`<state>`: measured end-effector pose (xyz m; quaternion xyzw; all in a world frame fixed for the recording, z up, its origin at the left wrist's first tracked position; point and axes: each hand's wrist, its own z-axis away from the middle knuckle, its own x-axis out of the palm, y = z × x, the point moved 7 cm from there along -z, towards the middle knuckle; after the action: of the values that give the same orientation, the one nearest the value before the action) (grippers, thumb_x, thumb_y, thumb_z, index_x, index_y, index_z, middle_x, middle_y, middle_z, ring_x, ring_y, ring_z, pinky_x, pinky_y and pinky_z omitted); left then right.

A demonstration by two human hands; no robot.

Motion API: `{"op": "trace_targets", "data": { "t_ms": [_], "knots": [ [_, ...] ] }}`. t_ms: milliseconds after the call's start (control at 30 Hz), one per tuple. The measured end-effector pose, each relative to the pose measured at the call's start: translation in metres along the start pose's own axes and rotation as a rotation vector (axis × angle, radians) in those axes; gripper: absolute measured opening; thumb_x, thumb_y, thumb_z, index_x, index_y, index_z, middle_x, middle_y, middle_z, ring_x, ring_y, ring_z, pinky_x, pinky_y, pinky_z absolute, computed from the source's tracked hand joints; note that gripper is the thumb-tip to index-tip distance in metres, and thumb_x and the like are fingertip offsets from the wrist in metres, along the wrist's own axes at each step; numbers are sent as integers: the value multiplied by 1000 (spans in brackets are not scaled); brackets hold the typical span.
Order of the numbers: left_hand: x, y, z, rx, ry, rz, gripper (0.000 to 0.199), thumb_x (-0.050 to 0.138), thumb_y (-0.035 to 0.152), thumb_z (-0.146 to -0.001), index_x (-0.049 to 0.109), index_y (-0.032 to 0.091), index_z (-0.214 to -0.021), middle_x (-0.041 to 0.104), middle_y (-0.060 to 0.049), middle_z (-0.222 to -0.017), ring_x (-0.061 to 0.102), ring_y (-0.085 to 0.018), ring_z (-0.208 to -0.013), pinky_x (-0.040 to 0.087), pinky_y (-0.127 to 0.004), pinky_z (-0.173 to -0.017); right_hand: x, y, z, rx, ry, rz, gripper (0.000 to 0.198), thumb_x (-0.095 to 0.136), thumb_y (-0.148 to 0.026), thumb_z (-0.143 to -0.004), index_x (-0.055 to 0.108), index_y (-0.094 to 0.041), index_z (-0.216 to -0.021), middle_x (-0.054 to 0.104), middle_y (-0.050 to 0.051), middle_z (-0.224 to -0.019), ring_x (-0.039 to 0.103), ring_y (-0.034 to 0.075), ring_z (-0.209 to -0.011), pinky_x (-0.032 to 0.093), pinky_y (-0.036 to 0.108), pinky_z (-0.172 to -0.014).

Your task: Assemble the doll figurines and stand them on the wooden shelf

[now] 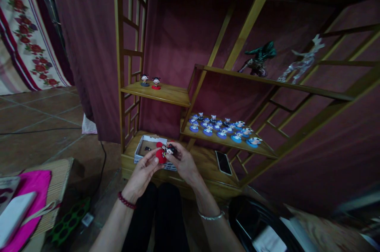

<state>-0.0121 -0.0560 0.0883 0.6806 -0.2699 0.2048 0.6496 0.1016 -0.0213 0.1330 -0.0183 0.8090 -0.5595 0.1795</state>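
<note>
The fingers of both hands are closed on a small figurine (165,152) with a dark-haired head and a round red base, gripping it between them. The figurine lies tilted, its base toward the left hand (147,165) and its head toward the right hand (184,163). The left thumb rests on the edge of the base, while the right thumb lies just below the head and the other right fingers curl round its far side; where the hidden fingertips touch cannot be told.

The figurine is held over the near side of an open white box (153,138), which stands on the bottom board (197,160) of a wooden shelf unit. A small dark piece (147,148) lies in the box. Another red patch shows just behind the figurine, too unclear to name.

Above the box, two similar figures stand side by side on a small shelf (175,93): one on a dark base (144,80), one on a red base (156,83). To the right, rows of purple and blue figures (222,132) fill a lower shelf (264,150). A phone (223,163) lies on the bottom board, apart from the right hand.
</note>
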Motion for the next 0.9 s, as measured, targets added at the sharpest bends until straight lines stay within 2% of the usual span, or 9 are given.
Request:
{"op": "trace_targets", "data": {
  "t_ms": [433, 667, 900],
  "knots": [
    [1, -1, 1, -14, 32, -11, 40, 64, 25, -67, 57, 17, -106, 58, -10, -109, 55, -19, -93, 44, -30, -79, 1, -13, -1, -26, -63, 157, 33, 55, -21, -70, 52, -21, -103, 59, 2, -96, 55, 14, -85, 44, 29, -78],
    [0, -2, 2, -10, 26, -15, 42, 64, 26, -67, 56, 16, -107, 57, -11, -110, 54, -21, -97, 44, -32, -80, 4, -17, -1, -35, -113, 163, 31, 53, -19, -71, 52, -21, -102, 59, 1, -94, 55, 14, -84, 44, 27, -76],
    [-1, -3, 1, -14, 27, 8, 41, 64, 25, -67, 56, 16, -106, 58, -11, -109, 54, -21, -97, 44, -32, -81, 5, -31, -1, -98, -165, 235, 29, 51, -15, -72, 53, -21, -101, 58, 1, -96, 54, 13, -87, 42, 27, -79]
  ]
}}
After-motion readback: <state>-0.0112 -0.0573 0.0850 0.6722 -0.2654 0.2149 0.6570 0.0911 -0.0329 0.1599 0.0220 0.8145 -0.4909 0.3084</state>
